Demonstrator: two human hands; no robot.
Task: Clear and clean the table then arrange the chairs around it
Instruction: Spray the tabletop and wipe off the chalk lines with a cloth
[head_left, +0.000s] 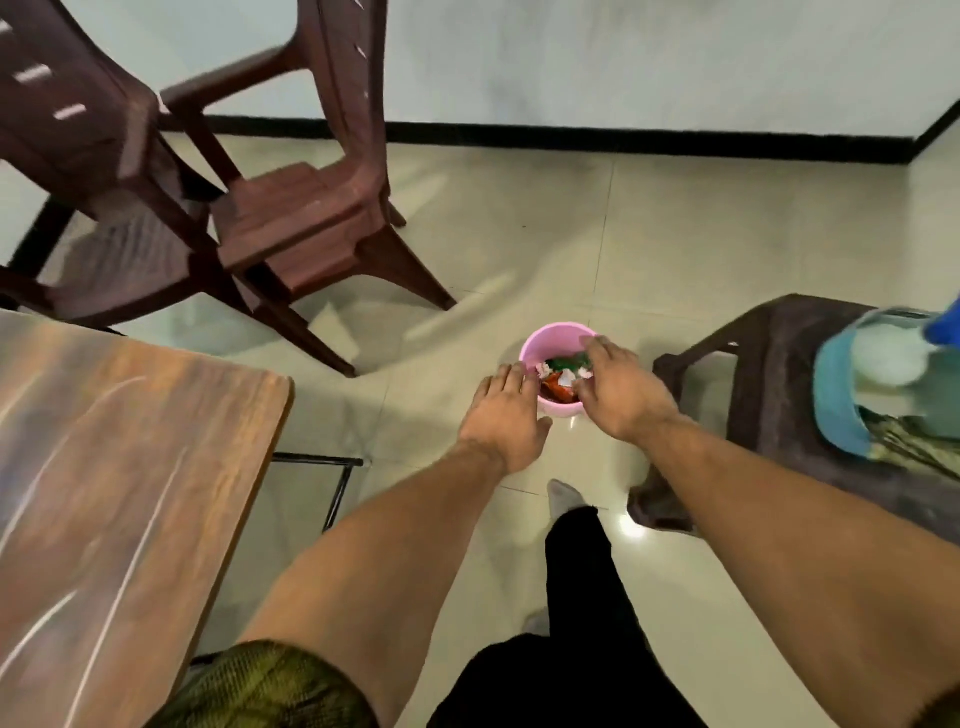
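So the tabletop (130, 467) on the left looks bare, both brown chairs (291, 228) pushed back. Left hand (501, 418) open beside the pink bin (558, 345) of wrappers on the floor, right hand (621, 387) open over its rim, closer

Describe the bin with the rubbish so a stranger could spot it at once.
Start at the wooden table on the left, then look right across the tiled floor towards the dark stool. Between them stands a small round bin, under both hands. It is the only pink thing, holding colourful wrappers.
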